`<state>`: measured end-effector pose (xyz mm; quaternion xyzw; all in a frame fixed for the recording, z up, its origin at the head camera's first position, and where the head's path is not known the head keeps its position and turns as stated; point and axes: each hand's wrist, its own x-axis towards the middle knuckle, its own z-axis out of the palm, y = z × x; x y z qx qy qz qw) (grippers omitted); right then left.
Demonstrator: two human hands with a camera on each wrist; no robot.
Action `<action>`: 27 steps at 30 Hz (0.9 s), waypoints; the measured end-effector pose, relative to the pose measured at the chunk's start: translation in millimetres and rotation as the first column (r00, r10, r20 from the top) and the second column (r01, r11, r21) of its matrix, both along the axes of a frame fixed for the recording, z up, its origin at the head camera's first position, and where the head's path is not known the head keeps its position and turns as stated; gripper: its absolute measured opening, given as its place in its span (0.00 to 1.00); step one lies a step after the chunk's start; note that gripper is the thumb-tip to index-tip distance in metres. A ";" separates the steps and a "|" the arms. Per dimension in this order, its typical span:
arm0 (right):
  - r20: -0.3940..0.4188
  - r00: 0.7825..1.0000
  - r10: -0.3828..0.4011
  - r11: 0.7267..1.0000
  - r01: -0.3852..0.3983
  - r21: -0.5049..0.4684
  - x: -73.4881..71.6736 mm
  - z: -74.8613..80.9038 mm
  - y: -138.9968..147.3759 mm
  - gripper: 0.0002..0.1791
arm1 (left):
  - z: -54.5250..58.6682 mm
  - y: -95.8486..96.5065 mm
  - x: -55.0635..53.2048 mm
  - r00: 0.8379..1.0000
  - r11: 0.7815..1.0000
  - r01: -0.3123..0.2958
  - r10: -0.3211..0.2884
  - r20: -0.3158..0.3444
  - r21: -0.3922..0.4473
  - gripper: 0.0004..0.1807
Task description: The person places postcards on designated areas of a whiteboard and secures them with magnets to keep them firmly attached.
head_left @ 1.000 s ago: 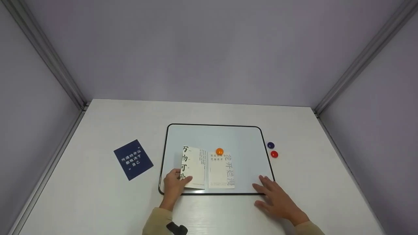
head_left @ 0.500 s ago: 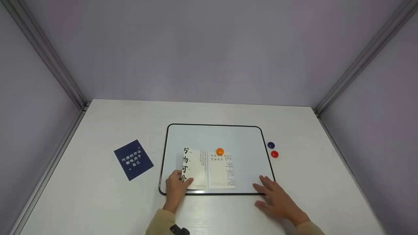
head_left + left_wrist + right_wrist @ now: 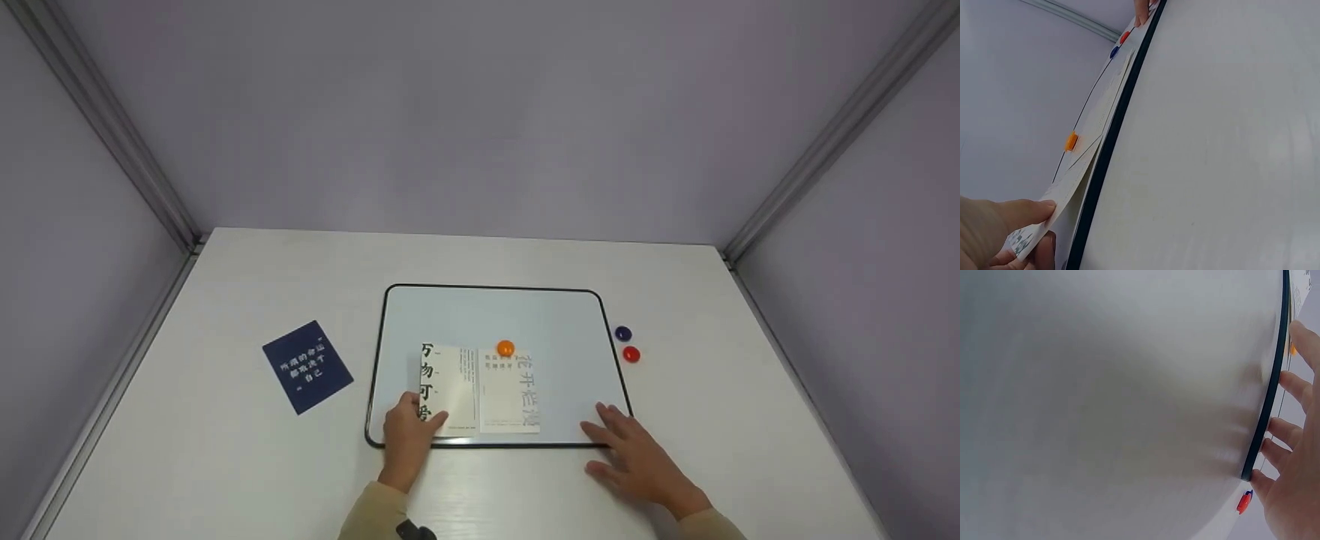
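Observation:
My left hand (image 3: 409, 439) pinches the left edge of a cream card (image 3: 455, 394) with large dark characters, thumb on top and fingers beneath. In the left wrist view that card (image 3: 1072, 180) tilts up off the whiteboard at the pinched side. Right beside it lies a second cream card (image 3: 510, 397) with grey characters, an orange round magnet (image 3: 505, 348) on its top edge. Both cards are over the lower half of the black-framed whiteboard (image 3: 570, 330). My right hand (image 3: 637, 461) rests with spread fingers at the board's lower right corner.
A dark blue card (image 3: 307, 367) with white characters lies angled on the white table (image 3: 225, 465), left of the board. Just past the board's right edge sit a dark blue magnet (image 3: 623, 334) and a red magnet (image 3: 631, 354). Grey walls enclose the table's back and sides.
My left hand has moved slightly right and toward me, bringing the pinched card lower and closer alongside the second card. The right hand has stayed in place.

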<state>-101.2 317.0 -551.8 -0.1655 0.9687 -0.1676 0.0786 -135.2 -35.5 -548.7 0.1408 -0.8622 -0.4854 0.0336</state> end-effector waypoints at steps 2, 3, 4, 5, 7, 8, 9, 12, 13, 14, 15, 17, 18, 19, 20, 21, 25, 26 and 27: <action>0.000 1.000 0.000 1.000 0.000 -0.003 0.0 -0.5 0.1 0.34 | 0.1 -0.4 0.2 1.000 1.000 0.004 -0.004 0.010 -0.005 0.19; -0.001 1.000 0.000 1.000 0.000 -0.003 0.0 -0.7 0.1 0.34 | -0.1 -0.6 0.3 1.000 1.000 0.006 -0.006 0.012 -0.010 0.19; -0.002 1.000 0.001 1.000 -0.001 -0.004 0.0 -0.9 0.1 0.34 | -0.2 -0.9 0.4 1.000 1.000 0.009 -0.009 0.016 -0.015 0.19; -0.003 1.000 0.001 1.000 -0.001 -0.006 0.0 -1.1 0.2 0.34 | -0.5 -1.2 0.4 1.000 1.000 0.012 -0.011 0.013 -0.023 0.19; -0.003 1.000 0.001 1.000 -0.001 -0.006 0.1 -1.3 0.4 0.34 | -0.9 -1.6 0.7 1.000 0.999 0.015 -0.015 0.011 -0.036 0.19; -0.003 1.000 0.001 1.000 -0.001 -0.002 0.2 -1.1 0.4 0.34 | -0.9 -2.0 1.0 1.000 0.999 0.017 -0.017 0.007 -0.043 0.19; -0.004 1.000 0.001 1.000 -0.001 0.000 0.3 -0.9 0.4 0.34 | -0.7 -2.2 1.3 1.000 0.999 0.019 -0.018 0.006 -0.046 0.19; -0.010 1.000 -0.001 1.000 0.001 0.004 0.8 0.5 0.2 0.34 | 0.0 -2.3 2.9 1.000 0.998 0.025 -0.025 0.006 -0.059 0.19; -0.012 1.000 -0.002 1.000 0.002 0.007 0.9 1.2 0.0 0.34 | 0.6 -2.0 3.7 1.000 0.998 0.025 -0.025 0.007 -0.063 0.19; -0.013 1.000 -0.002 1.000 0.002 0.008 0.9 1.8 -0.2 0.34 | 0.8 -1.7 4.4 1.000 0.997 0.023 -0.022 0.007 -0.072 0.20; -0.016 1.000 -0.001 1.000 0.001 0.007 0.8 2.2 -0.4 0.34 | 1.2 -1.1 5.0 1.000 0.997 0.018 -0.018 0.008 -0.080 0.20; -0.015 1.000 -0.003 1.000 0.003 0.008 0.8 2.5 -0.7 0.34 | 1.3 0.3 5.4 1.000 0.994 0.007 -0.006 0.008 -0.108 0.22; -0.016 1.000 -0.003 1.000 0.003 0.010 0.9 2.4 -0.8 0.34 | 1.4 1.0 5.6 1.000 0.992 -0.001 0.002 0.007 -0.127 0.24; -0.017 1.000 -0.004 1.000 0.004 0.012 0.9 2.3 -1.0 0.34 | 1.4 1.6 5.8 1.000 0.989 -0.008 0.009 0.008 -0.148 0.25; -0.018 1.000 -0.004 1.000 0.004 0.013 0.9 2.1 -1.0 0.34 | 1.1 2.1 5.9 1.000 0.985 -0.015 0.016 0.008 -0.170 0.26; -0.018 1.000 -0.005 1.000 0.005 0.014 0.9 1.6 -0.9 0.34 | 0.6 2.5 5.8 1.000 0.981 -0.020 0.022 0.008 -0.192 0.27; -0.023 1.000 -0.003 1.000 0.004 0.024 0.9 0.6 -0.4 0.34 | 0.2 3.4 6.6 0.999 0.970 -0.034 0.038 0.009 -0.241 0.30; -0.024 1.000 -0.002 1.000 0.003 0.025 0.8 0.3 -0.2 0.34 | 0.1 3.5 6.7 0.999 0.970 -0.036 0.040 0.010 -0.241 0.30; -0.026 1.000 0.000 1.000 0.001 0.024 0.7 0.1 0.0 0.34 | 0.1 3.7 6.7 0.999 0.971 -0.037 0.041 0.013 -0.238 0.30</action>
